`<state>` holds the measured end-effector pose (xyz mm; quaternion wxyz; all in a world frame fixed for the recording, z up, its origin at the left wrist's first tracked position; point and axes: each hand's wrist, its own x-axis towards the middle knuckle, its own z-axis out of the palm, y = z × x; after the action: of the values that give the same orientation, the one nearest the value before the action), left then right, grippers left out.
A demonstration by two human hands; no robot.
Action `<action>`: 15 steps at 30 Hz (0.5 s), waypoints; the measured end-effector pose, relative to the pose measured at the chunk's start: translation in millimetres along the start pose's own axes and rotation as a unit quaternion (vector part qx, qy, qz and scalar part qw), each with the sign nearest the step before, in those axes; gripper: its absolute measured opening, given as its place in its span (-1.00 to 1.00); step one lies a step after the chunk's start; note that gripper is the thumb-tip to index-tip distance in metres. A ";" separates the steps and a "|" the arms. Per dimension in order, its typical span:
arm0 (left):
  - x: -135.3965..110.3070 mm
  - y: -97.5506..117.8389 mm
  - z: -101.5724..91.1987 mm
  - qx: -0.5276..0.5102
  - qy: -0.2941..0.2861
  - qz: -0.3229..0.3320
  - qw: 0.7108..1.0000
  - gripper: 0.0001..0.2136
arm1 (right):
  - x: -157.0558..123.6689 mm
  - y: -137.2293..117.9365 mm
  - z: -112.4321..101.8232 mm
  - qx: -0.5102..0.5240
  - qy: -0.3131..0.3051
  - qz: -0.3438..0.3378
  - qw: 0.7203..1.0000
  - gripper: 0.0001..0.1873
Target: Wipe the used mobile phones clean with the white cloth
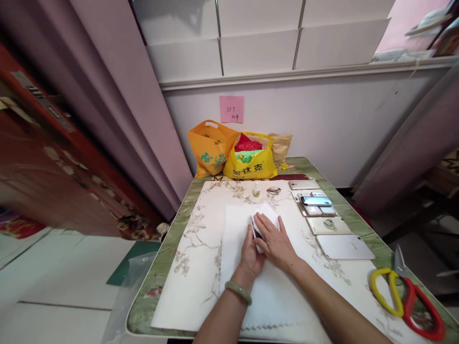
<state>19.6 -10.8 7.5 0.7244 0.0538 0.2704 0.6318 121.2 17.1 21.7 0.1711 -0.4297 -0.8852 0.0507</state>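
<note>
My left hand (251,255), with a green bangle at its wrist, is wrapped round the lower left side of a phone (254,228). Only the phone's pale edge and a dark strip show between my hands. Across its face lies my right hand (277,240), fingers stretched out flat and thumb spread toward the left hand. Whether anything is under the right palm is hidden. Both hands are over a white cloth (233,282) with a zigzag edge, spread on a flower-patterned mat (186,282). Beyond the fingers stands a small white bottle with a yellow band (256,190).
Several phones (344,247) lie along the table's right side. Scissors (401,286) with yellow and red handles rest at the near right corner. An orange bag (211,148), a yellow bag (251,165) and a brown paper bag (280,145) stand at the back, near a dark wiry item (274,190).
</note>
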 end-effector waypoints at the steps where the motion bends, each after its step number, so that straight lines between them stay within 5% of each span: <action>1: 0.3 0.2 -0.6 -0.001 0.000 -0.002 1.000 -0.60 | -1.7 0.6 2.2 -0.007 0.006 0.008 1.000 -0.32; 9: 8.7 0.5 1.9 -0.059 0.063 0.022 0.996 -0.72 | -66.0 -4.4 3.3 -0.045 0.025 -0.040 0.998 -0.22; 15: 1.9 1.2 2.7 -0.026 0.071 -0.031 0.997 -0.71 | -45.3 -6.6 -11.2 -0.013 0.013 -0.083 0.996 -0.25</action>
<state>19.9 -8.0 9.6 0.7237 -0.0188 0.3059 0.6183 146.1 -22.9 22.0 0.1802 -0.3576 -0.9161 0.0194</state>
